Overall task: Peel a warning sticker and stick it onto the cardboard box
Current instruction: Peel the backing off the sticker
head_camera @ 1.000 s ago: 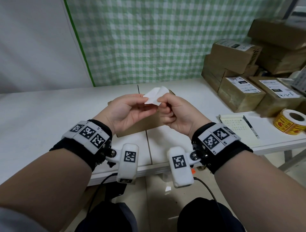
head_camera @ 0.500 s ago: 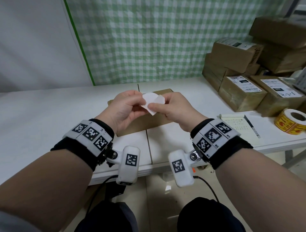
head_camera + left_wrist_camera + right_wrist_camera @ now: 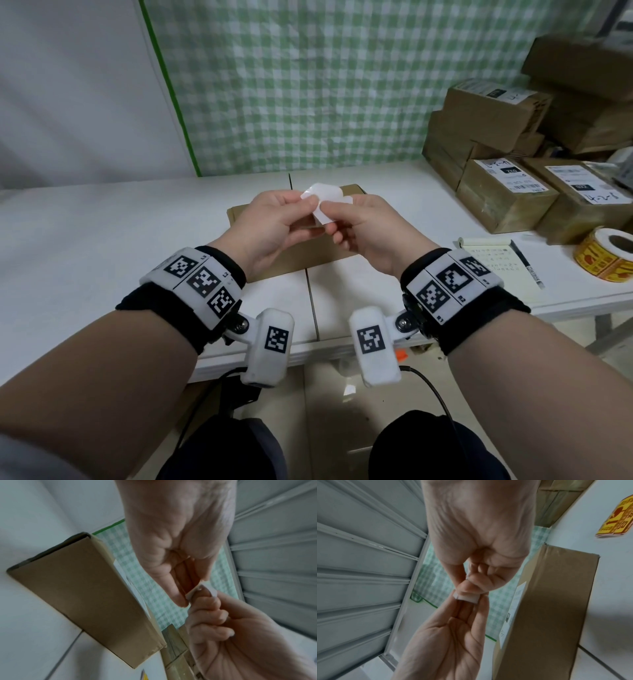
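Observation:
Both hands meet above the flat brown cardboard box (image 3: 301,255) on the white table. Between them is a small white sticker piece (image 3: 323,198), its white back facing me. My left hand (image 3: 274,222) pinches its left edge between thumb and fingers. My right hand (image 3: 359,226) pinches its right lower part with thumb and forefinger, the other fingers curled. In the left wrist view the white sticker piece (image 3: 197,589) sits at the fingertips, beside the box (image 3: 82,595). The right wrist view shows the sticker piece (image 3: 466,597) pinched by both hands, with the box (image 3: 547,608) to the right. The sticker's printed face is hidden.
A roll of yellow and red warning stickers (image 3: 608,255) lies at the table's right edge. A notepad (image 3: 496,260) with a pen (image 3: 527,265) lies beside it. Stacked labelled parcels (image 3: 507,192) fill the back right. A green checked cloth hangs behind.
The hands have drawn closer together and dropped slightly, and the white piece has turned and bent between the fingertips. Both hands keep their pinch on it.

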Demonstrator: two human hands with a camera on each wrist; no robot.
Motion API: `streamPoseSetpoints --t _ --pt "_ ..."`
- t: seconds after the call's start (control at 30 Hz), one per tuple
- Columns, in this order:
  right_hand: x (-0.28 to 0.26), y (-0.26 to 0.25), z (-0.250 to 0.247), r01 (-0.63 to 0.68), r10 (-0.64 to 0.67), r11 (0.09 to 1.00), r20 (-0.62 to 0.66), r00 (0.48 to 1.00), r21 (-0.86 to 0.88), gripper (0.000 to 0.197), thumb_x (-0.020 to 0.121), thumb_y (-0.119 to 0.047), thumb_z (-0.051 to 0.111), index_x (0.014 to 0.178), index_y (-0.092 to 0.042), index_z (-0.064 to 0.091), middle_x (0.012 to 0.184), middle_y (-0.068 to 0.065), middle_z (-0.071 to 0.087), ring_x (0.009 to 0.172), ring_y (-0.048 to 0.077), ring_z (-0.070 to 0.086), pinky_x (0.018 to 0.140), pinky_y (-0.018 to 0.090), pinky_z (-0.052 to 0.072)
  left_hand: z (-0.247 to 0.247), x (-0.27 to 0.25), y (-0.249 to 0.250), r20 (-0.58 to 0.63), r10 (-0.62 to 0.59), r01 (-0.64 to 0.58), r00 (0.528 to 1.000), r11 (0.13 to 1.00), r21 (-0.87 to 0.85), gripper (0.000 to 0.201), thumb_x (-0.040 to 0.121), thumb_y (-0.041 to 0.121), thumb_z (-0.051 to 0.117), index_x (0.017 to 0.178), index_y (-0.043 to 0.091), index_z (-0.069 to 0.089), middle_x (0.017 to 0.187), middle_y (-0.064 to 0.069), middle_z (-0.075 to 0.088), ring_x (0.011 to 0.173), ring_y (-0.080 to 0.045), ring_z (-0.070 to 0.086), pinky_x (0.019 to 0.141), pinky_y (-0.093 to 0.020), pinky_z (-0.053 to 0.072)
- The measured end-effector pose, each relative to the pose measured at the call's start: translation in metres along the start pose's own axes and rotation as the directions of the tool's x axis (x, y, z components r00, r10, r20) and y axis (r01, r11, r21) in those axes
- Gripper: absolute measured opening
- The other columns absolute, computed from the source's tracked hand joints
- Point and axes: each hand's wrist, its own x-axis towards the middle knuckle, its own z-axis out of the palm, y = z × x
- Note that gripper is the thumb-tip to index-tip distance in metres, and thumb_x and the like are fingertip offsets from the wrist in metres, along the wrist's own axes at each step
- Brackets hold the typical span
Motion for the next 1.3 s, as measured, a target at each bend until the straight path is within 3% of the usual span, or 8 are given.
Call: streamPoseSetpoints --t 0.13,0.27,0.5,0.67,0.8,1.07,1.17,1.3 --pt "-0.0013 -0.0009 -0.0015 0.003 -0.003 1.000 0.045 0.999 0.009 0.018 0.091 -0.013 0.055 0.073 -0.015 0.058 0.047 -0.005 0.052 0.039 0.004 0.043 0.040 0.013 0.034 -0.0031 -0.0004 -0.0009 -0.008 -0.078 0.075 0.997 0.976 -0.206 0.024 0.093 0.008 0.048 0.106 -0.008 0.061 0.095 -0.021 0.069 0.079 -0.025 0.070 0.082 -0.032 0.058" --pt "-0.0032 -0.0019 -0.0036 -0.017 0.016 1.000 0.066 0.998 0.002 0.023 0.090 -0.011 0.054 0.068 -0.017 0.056 0.043 -0.006 0.049 0.037 0.004 0.039 0.037 0.012 0.030 -0.0043 -0.0013 -0.0024 -0.018 -0.134 0.121 0.991 0.943 -0.310 0.032 0.093 0.007 0.048 0.117 -0.011 0.054 0.105 -0.023 0.066 0.095 -0.030 0.066 0.088 -0.038 0.055" --pt "-0.0034 -0.0043 -0.0056 -0.027 0.029 0.999 0.060 0.998 -0.032 0.028 0.088 -0.009 0.051 0.061 -0.018 0.051 0.039 -0.007 0.045 0.036 0.005 0.035 0.036 0.012 0.025 -0.0061 -0.0006 -0.0012 0.004 -0.164 0.156 0.986 0.930 -0.334 0.021 0.093 0.009 0.047 0.102 -0.001 0.062 0.090 -0.016 0.072 0.085 -0.026 0.070 0.083 -0.036 0.057" --pt "-0.0019 0.0009 -0.0047 -0.016 0.015 1.000 0.103 0.995 0.000 0.013 0.089 -0.008 0.049 0.078 -0.010 0.058 0.049 0.000 0.052 0.041 0.008 0.044 0.040 0.015 0.034 -0.0082 0.0001 -0.0015 -0.010 -0.197 0.181 0.980 0.918 -0.352 0.023 0.094 0.009 0.045 0.105 -0.003 0.061 0.087 -0.016 0.073 0.080 -0.027 0.072 0.078 -0.037 0.059" --pt "-0.0017 0.0028 -0.0041 -0.018 0.007 0.997 0.142 0.990 0.073 0.012 0.091 -0.004 0.047 0.087 -0.005 0.058 0.055 0.004 0.063 0.045 0.010 0.057 0.044 0.015 0.045 -0.0071 -0.0008 -0.0016 -0.023 -0.216 0.189 0.976 0.899 -0.395 0.022 0.094 0.008 0.044 0.106 -0.003 0.059 0.085 -0.018 0.072 0.071 -0.026 0.073 0.062 -0.032 0.060" --pt "-0.0051 0.0000 -0.0060 -0.024 -0.005 0.989 0.195 0.981 0.144 0.017 0.091 0.000 0.044 0.093 -0.001 0.061 0.066 0.008 0.071 0.059 0.015 0.069 0.057 0.017 0.056 -0.0024 0.0034 -0.0013 -0.075 -0.234 0.188 0.969 0.902 -0.388 0.022 0.094 0.007 0.045 0.106 -0.005 0.059 0.089 -0.019 0.069 0.070 -0.025 0.070 0.062 -0.030 0.059" --pt "-0.0049 0.0015 -0.0063 -0.036 0.004 0.988 0.209 0.978 0.148 0.020 0.090 0.001 0.044 0.100 0.001 0.062 0.080 0.013 0.072 0.069 0.018 0.071 0.067 0.021 0.059 -0.0006 0.0038 -0.0025 -0.079 -0.246 0.197 0.966 0.899 -0.390 0.021 0.095 0.008 0.043 0.103 -0.005 0.059 0.077 -0.016 0.073 0.064 -0.024 0.072 0.052 -0.029 0.057" --pt "-0.0066 0.0037 -0.0066 -0.050 0.016 0.988 0.222 0.975 0.147 0.022 0.091 0.001 0.044 0.104 0.001 0.061 0.089 0.015 0.071 0.072 0.019 0.072 0.064 0.020 0.058 0.0005 0.0052 -0.0049 -0.106 -0.261 0.205 0.960 0.905 -0.372 0.021 0.096 0.008 0.042 0.099 -0.003 0.059 0.069 -0.012 0.072 0.060 -0.023 0.067 0.055 -0.035 0.057"
